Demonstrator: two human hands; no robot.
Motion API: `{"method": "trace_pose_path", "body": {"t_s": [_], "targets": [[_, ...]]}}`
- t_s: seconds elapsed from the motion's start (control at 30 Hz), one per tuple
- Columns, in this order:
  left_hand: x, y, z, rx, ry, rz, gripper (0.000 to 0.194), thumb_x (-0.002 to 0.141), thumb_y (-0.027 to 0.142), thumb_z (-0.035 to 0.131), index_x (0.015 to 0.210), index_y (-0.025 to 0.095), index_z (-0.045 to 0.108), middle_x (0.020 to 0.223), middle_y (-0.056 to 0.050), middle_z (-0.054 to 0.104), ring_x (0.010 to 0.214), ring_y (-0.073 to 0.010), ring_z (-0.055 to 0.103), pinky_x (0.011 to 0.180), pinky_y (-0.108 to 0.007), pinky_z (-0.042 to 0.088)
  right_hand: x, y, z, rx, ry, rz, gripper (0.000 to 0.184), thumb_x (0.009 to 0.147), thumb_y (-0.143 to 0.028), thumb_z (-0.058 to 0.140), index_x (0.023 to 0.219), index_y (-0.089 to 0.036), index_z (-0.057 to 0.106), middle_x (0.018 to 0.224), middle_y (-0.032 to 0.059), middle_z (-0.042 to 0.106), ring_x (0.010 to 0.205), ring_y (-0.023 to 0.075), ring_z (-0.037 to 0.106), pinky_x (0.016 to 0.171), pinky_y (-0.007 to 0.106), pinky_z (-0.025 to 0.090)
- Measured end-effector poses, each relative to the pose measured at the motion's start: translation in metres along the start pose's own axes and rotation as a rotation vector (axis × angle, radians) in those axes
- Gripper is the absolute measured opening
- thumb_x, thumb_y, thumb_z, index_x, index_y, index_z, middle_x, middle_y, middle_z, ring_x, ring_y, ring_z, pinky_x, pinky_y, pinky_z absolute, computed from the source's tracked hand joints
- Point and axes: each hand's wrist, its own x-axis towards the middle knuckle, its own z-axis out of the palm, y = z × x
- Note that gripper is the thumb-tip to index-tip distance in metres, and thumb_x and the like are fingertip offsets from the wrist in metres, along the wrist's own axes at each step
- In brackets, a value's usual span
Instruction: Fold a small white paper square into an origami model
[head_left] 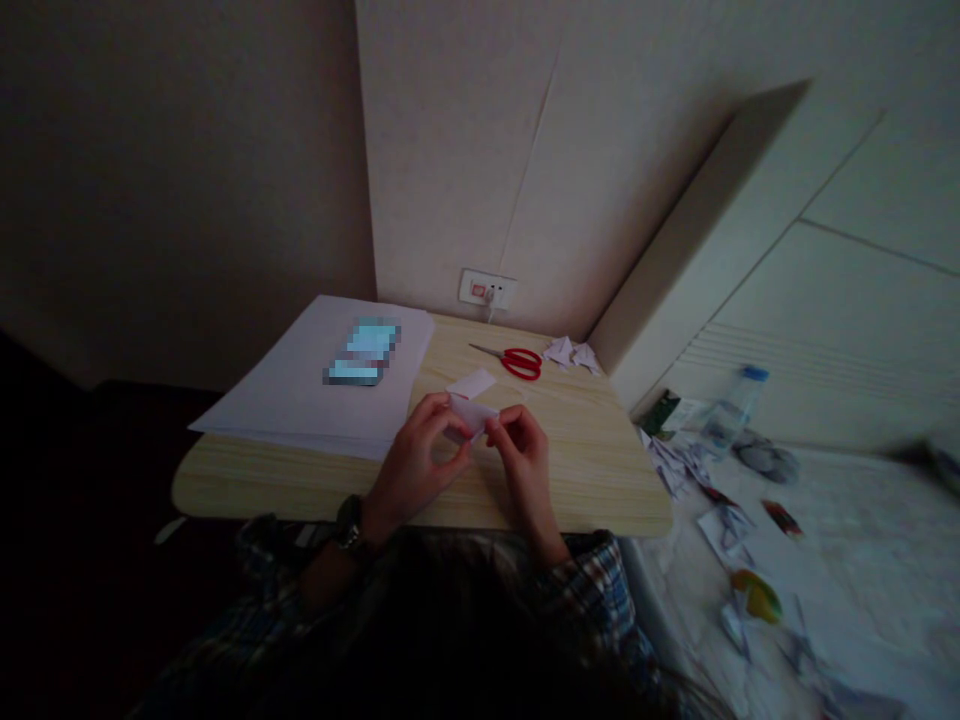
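Above the front middle of the wooden table [600, 490], both my hands hold one small folded piece of white paper [472, 413]. My left hand [421, 455] pinches its left side between thumb and fingers. At its right corner, the thumb and fingertips of my right hand [523, 450] are closed on the edge. Another small white paper piece [472, 382] shows just behind the folded one; whether the two are joined I cannot tell. Scissors with red handles [521, 362] lie farther back on the tabletop, apart from my hands.
Large white sheets [285, 370] cover the table's left side, with a phone [365, 350] on them. Small folded paper shapes [570, 354] sit at the back right. A wall socket [487, 290] holds a plug. On the bed [862, 520] lie a plastic bottle [731, 412] and scattered papers.
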Motion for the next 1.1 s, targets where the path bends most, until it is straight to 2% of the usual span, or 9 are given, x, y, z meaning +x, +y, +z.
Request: {"method": "trace_pose_path", "body": {"t_s": [0.13,0.37,0.47,0.73,0.9,1.1], "targets": [[-0.0005,0.0003,-0.0009,0.005,0.034,-0.004,0.008,0.078,0.014,0.059,0.074,0.021,0.058,0.104,-0.007,0.056,0.103,-0.021,0.057,0.093,-0.034,0.048,-0.0004,-0.0015,0.0004,0.026,-0.003,0.007,0.018,0.079,-0.032,0.065,0.07,-0.021,0.054,0.061,-0.0055,0.051,0.059,0.0114,0.049,0.06,0.024,0.039],[0.0008,0.0021,-0.0022,-0.027,0.023,0.02,0.008,0.079,0.016,0.061,0.073,0.02,0.058,0.111,-0.008,0.058,0.104,-0.0207,0.057,0.09,-0.033,0.049,-0.0011,-0.0018,-0.0001,-0.014,0.008,-0.011,0.017,0.079,-0.031,0.065,0.07,-0.021,0.054,0.063,-0.0053,0.051,0.061,0.0116,0.049,0.061,0.024,0.039],[0.0005,0.002,-0.0026,-0.034,0.022,0.024,0.009,0.079,0.014,0.06,0.073,0.019,0.058,0.102,-0.007,0.06,0.099,-0.0193,0.059,0.087,-0.031,0.048,-0.0018,-0.0015,-0.0006,-0.073,0.022,-0.027,0.018,0.08,-0.032,0.063,0.07,-0.02,0.054,0.062,-0.0049,0.051,0.061,0.0117,0.049,0.061,0.024,0.039],[0.0012,0.0013,-0.0045,-0.114,-0.055,-0.049,0.011,0.078,0.013,0.059,0.069,0.018,0.057,0.073,0.001,0.06,0.072,-0.0148,0.058,0.068,-0.024,0.045,-0.0037,-0.0031,-0.0017,-0.137,0.016,-0.071,0.018,0.083,-0.031,0.059,0.069,-0.02,0.054,0.063,-0.0039,0.051,0.063,0.0124,0.05,0.061,0.025,0.039],[0.002,-0.0001,-0.0045,-0.181,-0.073,-0.098,0.011,0.077,0.014,0.059,0.066,0.018,0.057,0.069,0.002,0.06,0.068,-0.0139,0.057,0.067,-0.023,0.042,-0.0039,-0.004,-0.0015,-0.152,0.019,-0.089,0.019,0.083,-0.031,0.06,0.069,-0.02,0.054,0.065,-0.0034,0.052,0.064,0.0125,0.051,0.062,0.025,0.041],[-0.0018,-0.0073,-0.0027,-0.229,-0.087,-0.153,0.01,0.076,0.018,0.059,0.067,0.018,0.056,0.071,0.001,0.058,0.07,-0.0148,0.056,0.066,-0.024,0.041,-0.0013,-0.0013,-0.0018,-0.049,-0.028,-0.053,0.011,0.082,-0.028,0.061,0.075,-0.02,0.061,0.068,-0.0029,0.057,0.067,0.0128,0.054,0.065,0.025,0.043]]}}
